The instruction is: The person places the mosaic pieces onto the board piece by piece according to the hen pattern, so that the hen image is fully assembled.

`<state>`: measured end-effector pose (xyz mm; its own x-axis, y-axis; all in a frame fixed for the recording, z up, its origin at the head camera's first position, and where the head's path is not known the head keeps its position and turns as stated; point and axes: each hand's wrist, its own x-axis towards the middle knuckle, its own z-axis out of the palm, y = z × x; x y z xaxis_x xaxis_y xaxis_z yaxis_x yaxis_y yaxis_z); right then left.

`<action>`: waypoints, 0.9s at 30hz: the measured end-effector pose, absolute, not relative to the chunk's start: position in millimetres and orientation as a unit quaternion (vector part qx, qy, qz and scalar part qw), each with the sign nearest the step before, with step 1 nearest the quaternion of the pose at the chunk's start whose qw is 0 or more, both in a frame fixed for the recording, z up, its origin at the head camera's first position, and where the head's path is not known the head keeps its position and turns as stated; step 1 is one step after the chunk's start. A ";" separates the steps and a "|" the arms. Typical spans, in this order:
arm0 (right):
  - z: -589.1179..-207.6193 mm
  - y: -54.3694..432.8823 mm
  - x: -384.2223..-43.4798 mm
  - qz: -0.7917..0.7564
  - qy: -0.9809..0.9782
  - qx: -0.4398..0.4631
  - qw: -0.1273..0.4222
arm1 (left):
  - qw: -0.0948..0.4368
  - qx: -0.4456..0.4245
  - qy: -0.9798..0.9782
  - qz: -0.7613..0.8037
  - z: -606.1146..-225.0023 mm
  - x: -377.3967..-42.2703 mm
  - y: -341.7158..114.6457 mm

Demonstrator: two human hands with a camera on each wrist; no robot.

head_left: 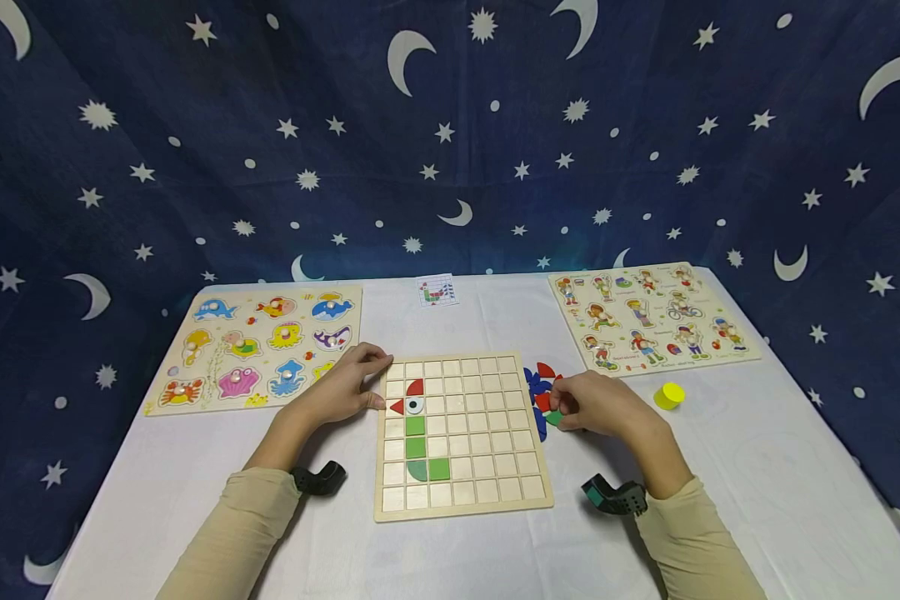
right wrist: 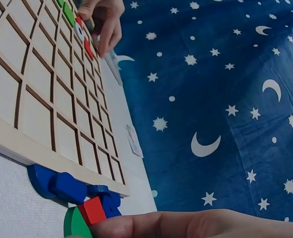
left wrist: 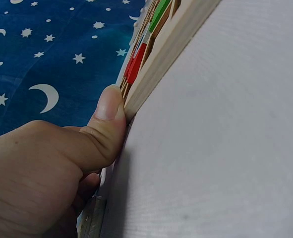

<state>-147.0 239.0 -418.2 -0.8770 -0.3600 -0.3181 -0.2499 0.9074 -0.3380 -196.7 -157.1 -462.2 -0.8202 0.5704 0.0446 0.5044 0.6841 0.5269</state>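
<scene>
A wooden grid board (head_left: 487,454) lies in front of me, with a red quarter-circle (head_left: 416,387), red triangle (head_left: 397,407), eye tile (head_left: 415,406), green squares (head_left: 416,447) and a green quarter-circle (head_left: 417,471) in its cells. My left hand (head_left: 348,383) rests along its left edge, thumb and fingers spread; the left wrist view shows the thumb (left wrist: 109,106) against the rim. Beside the right edge, my right hand (head_left: 596,404) reaches into a small pile of blue pieces (right wrist: 69,187). Its fingertips touch a red piece (right wrist: 92,210) and a green piece (right wrist: 76,223); whether they pinch one is unclear.
A sea-animal puzzle (head_left: 240,350) lies at the left and a sports-figure puzzle (head_left: 645,317) at the back right. A small pattern card (head_left: 437,290) is at the table's far edge. Near the right hand stands a yellow cylinder (head_left: 669,396). A starry curtain (head_left: 450,150) hangs behind.
</scene>
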 end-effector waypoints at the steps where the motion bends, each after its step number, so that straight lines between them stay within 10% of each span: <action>1: -418.0 239.6 -147.0 -0.145 0.957 -0.163 0.190 | 0.061 0.294 0.915 0.268 -462.1 -196.9 -157.2; 27: -419.7 245.7 -148.3 -0.183 0.945 -0.153 0.225 | 0.078 0.278 0.922 0.259 -462.2 -196.5 -156.0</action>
<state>-148.3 245.7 -419.7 -0.8517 -0.3721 -0.3689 -0.2077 0.8862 -0.4142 -196.5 -156.0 -462.2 -0.8327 0.5537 0.0000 0.4725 0.7106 0.5213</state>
